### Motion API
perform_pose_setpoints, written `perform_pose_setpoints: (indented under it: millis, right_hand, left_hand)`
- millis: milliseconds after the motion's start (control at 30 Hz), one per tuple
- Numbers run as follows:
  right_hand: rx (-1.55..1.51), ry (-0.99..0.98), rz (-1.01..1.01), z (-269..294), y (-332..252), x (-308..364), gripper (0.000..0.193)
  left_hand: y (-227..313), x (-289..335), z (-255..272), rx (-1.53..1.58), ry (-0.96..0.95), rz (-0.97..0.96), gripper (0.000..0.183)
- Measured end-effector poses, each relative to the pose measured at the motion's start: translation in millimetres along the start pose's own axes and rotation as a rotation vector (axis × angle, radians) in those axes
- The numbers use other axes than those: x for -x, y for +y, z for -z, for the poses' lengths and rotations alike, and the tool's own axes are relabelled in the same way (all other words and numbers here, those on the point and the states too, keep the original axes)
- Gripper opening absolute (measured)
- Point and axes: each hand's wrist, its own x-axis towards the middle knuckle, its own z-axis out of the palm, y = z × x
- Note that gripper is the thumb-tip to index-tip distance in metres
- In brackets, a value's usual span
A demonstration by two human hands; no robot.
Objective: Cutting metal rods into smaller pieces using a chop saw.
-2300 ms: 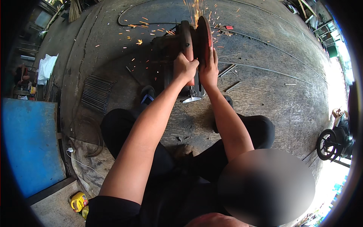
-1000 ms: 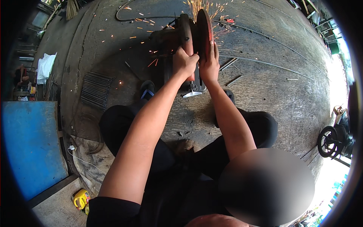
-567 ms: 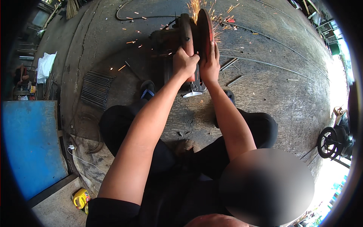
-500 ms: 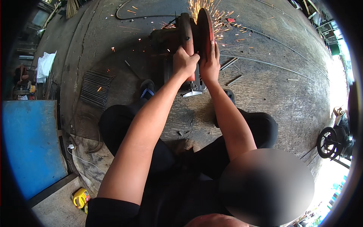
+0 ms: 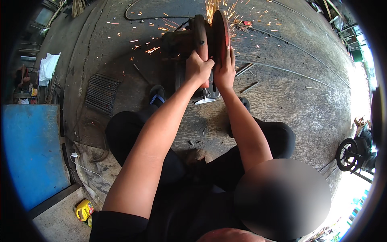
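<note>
On the floor (image 5: 306,107), at twelve o'clock, the cutting saw (image 5: 178,43) seems heavy and stiff, so I judge it is better steadied than lifted. Its round guard (image 5: 220,36), on the three o'clock side, looks rigid, and the right hand (image 5: 224,74) lies flat against it, fingers straight; the slimmer handle (image 5: 200,36), probably not slippery, is the proper hold, and the left hand (image 5: 198,70) wraps it firmly.

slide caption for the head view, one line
Sparks fly around a cut-off saw, left hand gripping its handle, right hand against its round guard.

cutting spot hidden behind saw (image 5: 201,36); sparks (image 5: 211,11) cropped
</note>
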Motion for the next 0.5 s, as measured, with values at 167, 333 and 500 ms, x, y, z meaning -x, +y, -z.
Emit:
perform_pose_setpoints:
  millis: [167, 333, 500]
  right_hand:
    - [-0.006, -0.003, -0.009, 2.6, 2.4, -1.0, 0.060]
    - [-0.010, 0.007, 0.019, 1.5, 0.8, -0.7, 0.060]
    - [0.000, 0.000, -0.001, 0.9, 4.8, -0.1, 0.061]
  left_hand:
    - [7.6, 2.6, 1.1, 0.043, -0.034, 0.030, 0.043]
    - [-3.7, -1.4, -2.5, 0.009, -0.012, 0.001, 0.044]
    - [-0.7, -0.1, -3.1, 0.049, -0.021, -0.005, 0.043]
